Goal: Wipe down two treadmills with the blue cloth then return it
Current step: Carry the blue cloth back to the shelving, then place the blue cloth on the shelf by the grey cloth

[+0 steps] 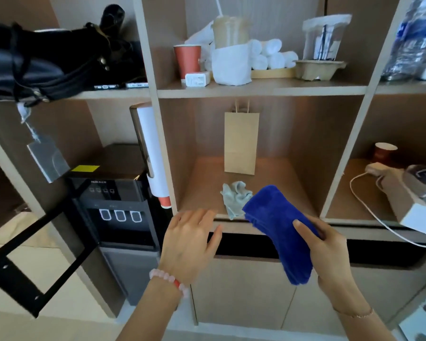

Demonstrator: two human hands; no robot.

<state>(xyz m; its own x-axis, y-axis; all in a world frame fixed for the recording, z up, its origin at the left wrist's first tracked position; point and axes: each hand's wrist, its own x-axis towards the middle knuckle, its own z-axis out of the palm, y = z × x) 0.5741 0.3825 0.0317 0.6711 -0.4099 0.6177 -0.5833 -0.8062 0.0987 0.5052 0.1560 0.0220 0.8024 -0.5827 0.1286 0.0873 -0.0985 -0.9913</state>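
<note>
Two hands are in front of the shelf [202, 190]. We hold the blue cloth [278, 227] folded in our right hand [330, 244], thumb on top and fingers curled under it, with its upper end over the front edge of the middle compartment. Our left hand [190, 244] is open, fingers relaxed, holding nothing, near the cloth. No treadmill is in view, so we cannot tell if we take the cloth or return it. If we return it, we should lay it flat on the bare board, beside the grey rag [235, 199] and not on it, clear of the paper bag [241, 143] behind. If we take it, a folded cloth gives a clean face for wiping.
</note>
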